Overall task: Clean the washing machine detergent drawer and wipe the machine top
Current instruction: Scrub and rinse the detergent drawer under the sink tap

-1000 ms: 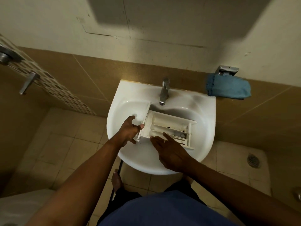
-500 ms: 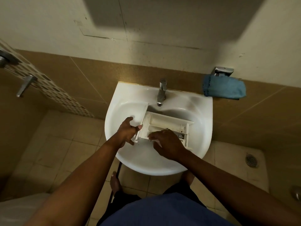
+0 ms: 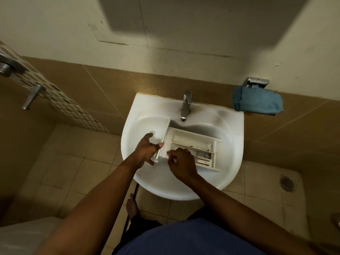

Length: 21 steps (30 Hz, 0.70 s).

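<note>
Gripping the drawer (image 3: 191, 144) front, the left hand (image 3: 147, 150) steadied it; the right hand (image 3: 181, 162) curled inside, under the tap (image 3: 185, 105), a cloth (image 3: 257, 102) beyond.

A white sink (image 3: 143, 107) is mounted against a brown tiled wall (image 3: 103, 83), with a chrome tap (image 3: 186, 104) set at its back edge. A metal holder (image 3: 256, 83) is fixed to the wall past the sink's right edge. A floor drain (image 3: 286, 183) is seen in the tiled floor (image 3: 60, 162).
</note>
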### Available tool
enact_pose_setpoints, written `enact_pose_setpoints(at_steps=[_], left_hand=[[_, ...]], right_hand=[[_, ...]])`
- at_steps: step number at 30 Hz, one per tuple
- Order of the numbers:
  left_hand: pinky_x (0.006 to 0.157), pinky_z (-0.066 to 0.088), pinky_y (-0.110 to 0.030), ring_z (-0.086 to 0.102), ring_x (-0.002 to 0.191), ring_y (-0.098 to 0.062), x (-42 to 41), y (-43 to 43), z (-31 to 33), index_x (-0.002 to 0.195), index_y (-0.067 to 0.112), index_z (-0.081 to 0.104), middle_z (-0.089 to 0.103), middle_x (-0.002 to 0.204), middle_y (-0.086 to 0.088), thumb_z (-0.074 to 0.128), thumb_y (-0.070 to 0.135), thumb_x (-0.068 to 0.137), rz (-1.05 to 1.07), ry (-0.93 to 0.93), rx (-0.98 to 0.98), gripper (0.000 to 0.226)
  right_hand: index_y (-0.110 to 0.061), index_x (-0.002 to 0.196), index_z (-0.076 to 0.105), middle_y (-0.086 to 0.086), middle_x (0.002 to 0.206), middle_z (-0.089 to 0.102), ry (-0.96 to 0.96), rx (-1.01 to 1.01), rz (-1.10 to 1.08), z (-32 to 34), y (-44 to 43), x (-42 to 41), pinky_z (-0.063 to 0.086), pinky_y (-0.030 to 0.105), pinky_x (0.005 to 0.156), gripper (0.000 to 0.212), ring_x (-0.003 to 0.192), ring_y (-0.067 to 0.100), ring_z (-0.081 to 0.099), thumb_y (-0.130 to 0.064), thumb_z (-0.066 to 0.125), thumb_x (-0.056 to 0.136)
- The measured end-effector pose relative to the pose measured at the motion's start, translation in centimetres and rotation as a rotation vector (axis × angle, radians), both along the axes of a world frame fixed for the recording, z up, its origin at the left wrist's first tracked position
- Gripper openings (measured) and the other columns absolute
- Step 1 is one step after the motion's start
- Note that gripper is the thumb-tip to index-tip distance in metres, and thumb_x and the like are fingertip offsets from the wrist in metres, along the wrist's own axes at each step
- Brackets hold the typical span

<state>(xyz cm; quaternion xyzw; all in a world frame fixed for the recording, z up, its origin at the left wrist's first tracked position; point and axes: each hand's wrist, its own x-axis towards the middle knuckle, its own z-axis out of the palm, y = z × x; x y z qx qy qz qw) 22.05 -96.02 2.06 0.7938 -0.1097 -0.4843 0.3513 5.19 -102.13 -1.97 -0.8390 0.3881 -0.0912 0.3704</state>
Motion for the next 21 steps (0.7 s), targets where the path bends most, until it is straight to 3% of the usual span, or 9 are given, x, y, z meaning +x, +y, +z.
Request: enact_pose_setpoints(at_steps=[4, 7, 13, 18, 21], left_hand=[[0.070, 0.061, -0.060, 0.052, 0.127, -0.042, -0.1, -0.1, 0.0, 0.154, 0.030, 0.032, 0.050, 0.145, -0.016, 0.077, 0.030, 0.090, -0.012, -0.021, -0.001, 0.078], [0.069, 0.061, -0.059, 0.053, 0.126, -0.041, -0.3, 0.0, 0.0, 0.153, 0.031, 0.033, 0.050, 0.145, -0.015, 0.076, 0.030, 0.091, -0.011, -0.042, 0.005, 0.075], [0.066, 0.061, -0.061, 0.054, 0.125, -0.042, -0.3, -0.1, 0.1, 0.152, 0.032, 0.035, 0.052, 0.142, -0.017, 0.077, 0.029, 0.090, 0.019, -0.019, 0.004, 0.075], [0.067, 0.060, -0.062, 0.055, 0.123, -0.040, -0.3, -0.2, 0.2, 0.152, 0.031, 0.035, 0.055, 0.138, -0.018, 0.079, 0.029, 0.089, 0.028, 0.004, 0.005, 0.077], [0.068, 0.060, -0.062, 0.055, 0.123, -0.040, -0.3, -0.1, 0.3, 0.152, 0.031, 0.035, 0.054, 0.138, -0.017, 0.078, 0.028, 0.089, 0.026, 0.012, 0.008, 0.077]], right_hand=[[-0.025, 0.107, 0.077, -0.006, 0.107, 0.076, 0.057, 0.009, 0.029, 0.6, -0.4, 0.0, 0.043, 0.034, 0.095, 0.022, 0.107, 0.020, 0.063, -0.028, 0.070, 0.087], [-0.023, 0.106, 0.074, -0.002, 0.105, 0.075, 0.154, -0.071, 0.119, 0.9, -1.0, 0.5, 0.045, 0.036, 0.094, 0.031, 0.105, 0.022, 0.063, -0.041, 0.078, 0.081], [-0.020, 0.092, 0.065, 0.004, 0.089, 0.069, 0.183, -0.348, 0.336, 1.5, -2.2, 0.9, 0.045, 0.039, 0.075, 0.018, 0.087, 0.032, 0.062, -0.016, 0.072, 0.076], [-0.023, 0.091, 0.070, 0.007, 0.087, 0.065, 0.230, -0.645, 0.546, -0.7, -4.5, -0.1, 0.044, 0.039, 0.075, 0.022, 0.083, 0.033, 0.063, -0.039, 0.075, 0.076], [-0.020, 0.086, 0.074, 0.009, 0.092, 0.065, 0.230, -0.627, 0.616, 1.2, -5.5, 0.1, 0.044, 0.039, 0.075, 0.024, 0.087, 0.033, 0.063, -0.043, 0.074, 0.082]])
